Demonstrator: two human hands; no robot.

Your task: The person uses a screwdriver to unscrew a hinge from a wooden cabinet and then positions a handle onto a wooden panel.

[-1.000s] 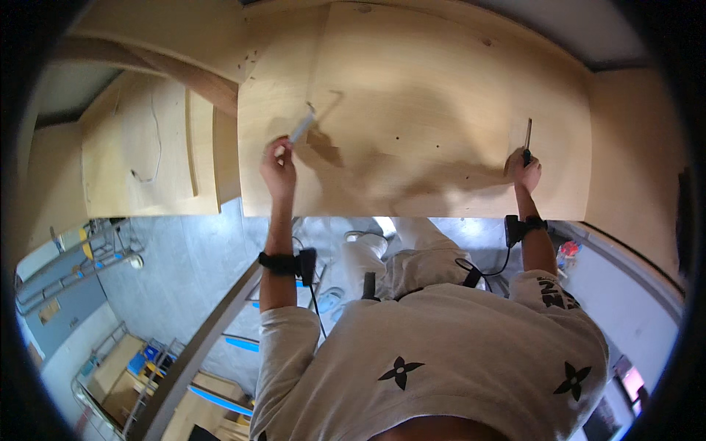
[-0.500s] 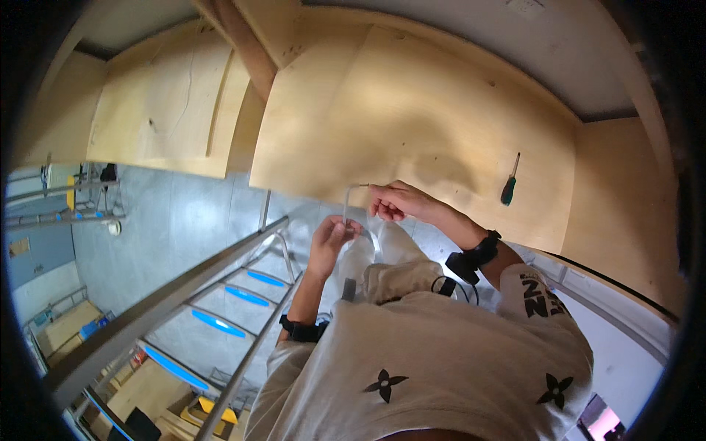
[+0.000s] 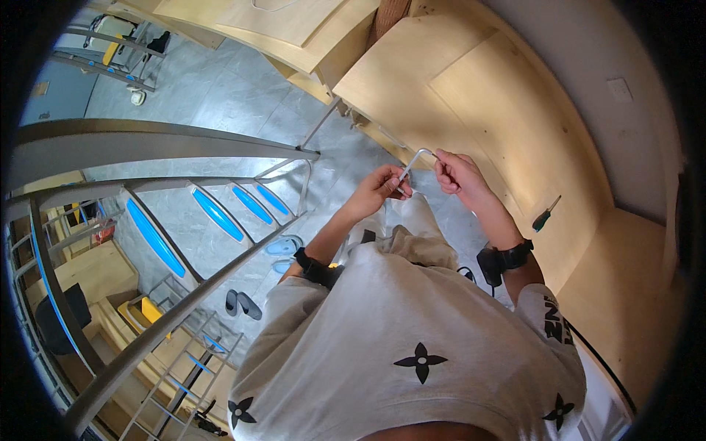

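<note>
A slim, pale metal bar (image 3: 413,162), bent near its far end, spans the gap between my two hands above my legs. My left hand (image 3: 380,189) has its fingers closed round the lower, straight part. At the bent end, the fingertips of my right hand (image 3: 457,173) are pinched together; any small part inside that pinch is too small to make out. Farther right, a screwdriver (image 3: 543,218) with a dark green handle lies on the light wooden board, apart from both hands.
The light wooden surface (image 3: 529,140) stretches along my right. To my left stands a metal ladder (image 3: 213,213) with blue treads. Grey slippers (image 3: 243,304) and light blue slippers (image 3: 284,245) lie on the tiled floor. Wooden desks and chairs stand at the lower left.
My view has swung left, so the ladder and floor show more and the board has shifted right. Both hands keep their hold at the bar, which now appears tilted.
</note>
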